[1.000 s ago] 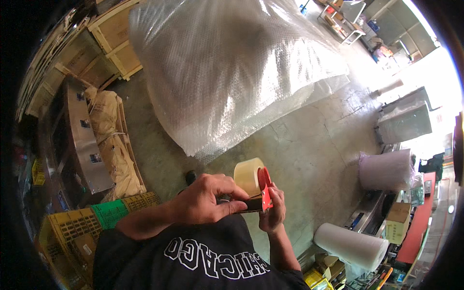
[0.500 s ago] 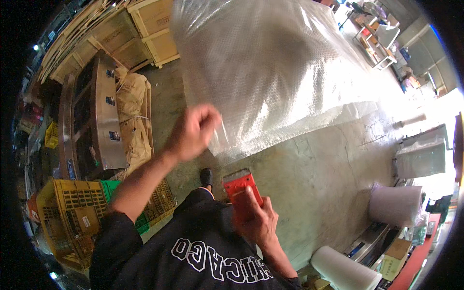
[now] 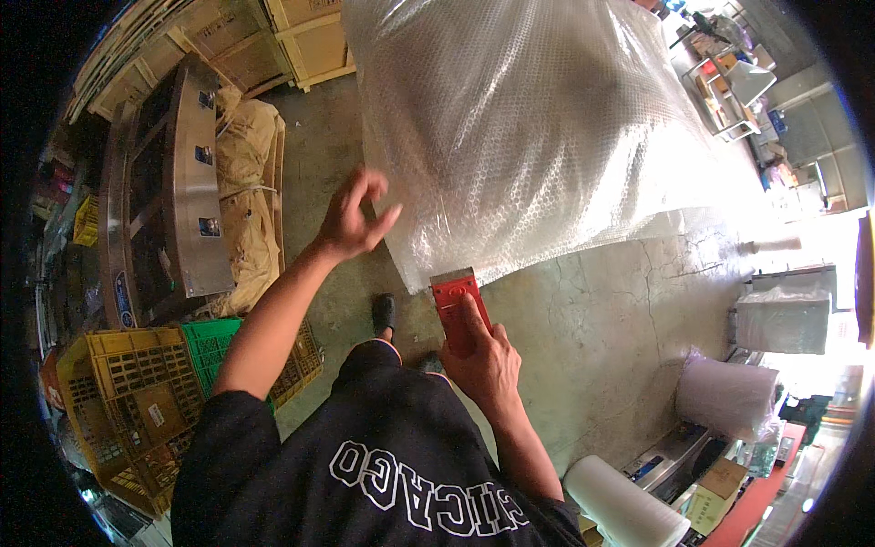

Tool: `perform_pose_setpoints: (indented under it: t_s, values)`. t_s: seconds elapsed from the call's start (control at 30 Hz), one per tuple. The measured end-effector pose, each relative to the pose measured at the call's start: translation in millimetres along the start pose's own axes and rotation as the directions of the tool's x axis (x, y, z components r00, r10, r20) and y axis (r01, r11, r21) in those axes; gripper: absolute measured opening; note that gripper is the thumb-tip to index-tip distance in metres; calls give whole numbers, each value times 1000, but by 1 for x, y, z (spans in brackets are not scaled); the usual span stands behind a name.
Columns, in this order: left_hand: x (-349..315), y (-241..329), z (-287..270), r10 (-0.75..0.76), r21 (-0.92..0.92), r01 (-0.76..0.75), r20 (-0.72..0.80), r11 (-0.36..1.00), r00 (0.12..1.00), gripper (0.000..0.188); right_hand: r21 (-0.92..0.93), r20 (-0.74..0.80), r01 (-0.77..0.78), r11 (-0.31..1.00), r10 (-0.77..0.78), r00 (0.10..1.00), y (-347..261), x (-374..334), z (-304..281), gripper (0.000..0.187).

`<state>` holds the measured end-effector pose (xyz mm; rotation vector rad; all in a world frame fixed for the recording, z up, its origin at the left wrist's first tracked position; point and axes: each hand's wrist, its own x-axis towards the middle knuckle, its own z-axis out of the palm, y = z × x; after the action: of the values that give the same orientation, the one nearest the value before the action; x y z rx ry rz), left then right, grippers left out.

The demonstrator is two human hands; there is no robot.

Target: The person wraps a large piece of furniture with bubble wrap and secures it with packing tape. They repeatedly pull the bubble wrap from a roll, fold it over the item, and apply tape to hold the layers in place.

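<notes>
A large mound draped in clear bubble wrap [image 3: 519, 118] fills the upper middle. My left hand [image 3: 351, 219] hovers beside its left edge, thumb and fingers apart, with nothing visible between them. In my right hand [image 3: 492, 369] is a red tape dispenser [image 3: 458, 317], the index finger stretched along its top. The dispenser's metal front edge is right by the wrap's lower corner; whether the two touch, I cannot tell. My palm hides the rear of the dispenser.
Left stand a stainless steel unit [image 3: 196, 173], brown wrapped bundles [image 3: 251, 191], yellow crates [image 3: 132, 392] and a green crate [image 3: 211, 346]. Wooden crates [image 3: 314, 46] are behind. White wrap rolls [image 3: 629, 506] and a wrapped block [image 3: 786, 310] line the right side of the concrete floor [image 3: 583, 365].
My right hand has carried the tape dispenser forward to the wrap's lower corner. My left hand has drawn back slightly from the wrap's edge, with its fingers more spread.
</notes>
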<state>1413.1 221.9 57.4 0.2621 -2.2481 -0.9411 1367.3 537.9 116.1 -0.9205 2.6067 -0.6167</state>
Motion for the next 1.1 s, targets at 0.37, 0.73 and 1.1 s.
perform_pose_setpoints:
  t_s: [0.37, 0.73, 1.1]
  values:
    - [-85, -60, 130, -47, 339, 111, -190, 934, 981, 12, -65, -26, 93, 994, -95, 995, 3, 1, 21, 76]
    - [-86, -44, 70, -491, -406, 463, 39, 788, 870, 23, -121, -371, 350, 929, -369, 852, 63, 81, 139, 87]
    - [-176, -46, 206, -885, -423, 830, 121, 364, 450, 42, -52, -164, 140, 989, -147, 975, 44, 66, 105, 88]
